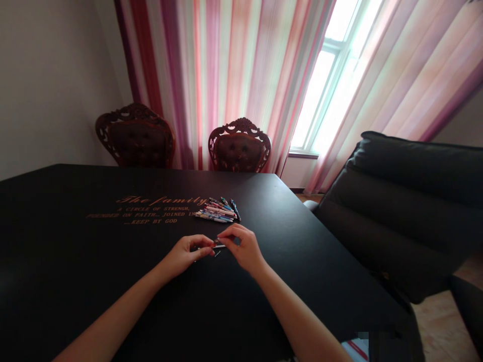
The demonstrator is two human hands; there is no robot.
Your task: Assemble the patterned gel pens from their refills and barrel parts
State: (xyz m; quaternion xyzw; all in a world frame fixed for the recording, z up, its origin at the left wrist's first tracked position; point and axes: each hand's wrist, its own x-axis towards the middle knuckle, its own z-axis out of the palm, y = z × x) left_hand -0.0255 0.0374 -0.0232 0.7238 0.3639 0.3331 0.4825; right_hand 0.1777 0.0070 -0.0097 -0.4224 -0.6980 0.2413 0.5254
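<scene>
Both hands meet over the black table. My left hand is pinched round something small at its fingertips, too small to name. Close beside it on the right, my right hand has its thumb and fingers pinched at the same spot, on something I cannot make out. A thin white piece shows between the hands, and a small dark piece lies just below it. Beyond the hands, a pile of several pens in mixed colours lies on the table.
Two carved chairs with dark padded backs, one at the left and one nearer the middle, stand past the far edge. A black recliner stands to the right of the table. Golden lettering marks the tabletop left of the pens.
</scene>
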